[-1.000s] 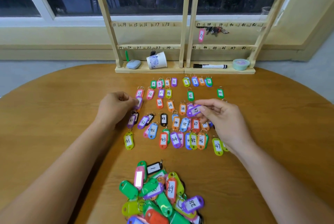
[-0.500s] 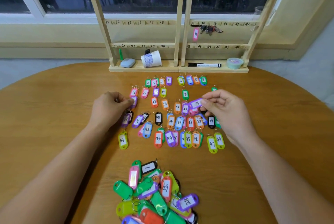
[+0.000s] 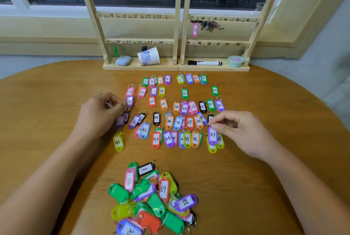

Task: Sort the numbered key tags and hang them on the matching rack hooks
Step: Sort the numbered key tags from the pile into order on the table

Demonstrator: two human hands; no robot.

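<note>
Several coloured numbered key tags lie in rows (image 3: 177, 110) on the round wooden table (image 3: 47, 121). A loose heap of tags (image 3: 151, 198) sits near me. My right hand (image 3: 240, 130) pinches a purple tag marked 47 (image 3: 212, 135) by its top, over a yellow tag at the right end of the nearest row. My left hand (image 3: 100, 113) rests curled at the left end of the rows, fingertips at a purple tag marked 21 (image 3: 130, 101). The wooden rack (image 3: 178, 17) with numbered hooks stands at the far edge; a pink tag (image 3: 195, 30) hangs under 37.
On the rack's base are a blue case (image 3: 123, 60), a tipped paper cup (image 3: 148, 56), a black marker (image 3: 204, 63) and a green tape roll (image 3: 235, 61). A bunch of keys (image 3: 211, 25) hangs near hook 39. A window is behind the rack.
My right hand carried the purple tag from the middle rows down and right to the end of the nearest row. My left hand stayed by the left column.
</note>
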